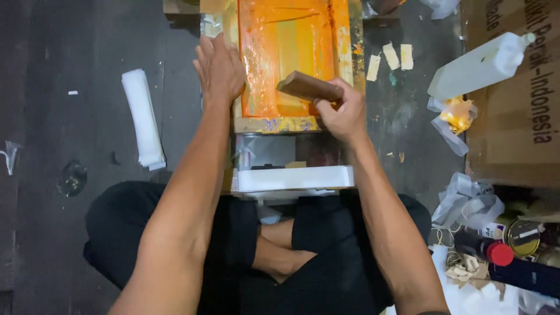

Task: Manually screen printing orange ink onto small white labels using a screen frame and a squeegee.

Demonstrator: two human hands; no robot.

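Squeegee [309, 87] with the wooden handle is gripped in my right hand [344, 114] over the orange screen [286, 52], left hand [220, 67] flat and open on its left edge.

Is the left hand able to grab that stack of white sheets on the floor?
Probably yes: the left hand rests on the orange screen frame, and only bare floor separates it from the white sheets.

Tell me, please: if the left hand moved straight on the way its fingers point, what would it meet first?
The left hand lies on the left rail of the orange screen frame, fingers pointing up that rail. It would probably slide along the rail to the frame's far corner; depth there is unclear.
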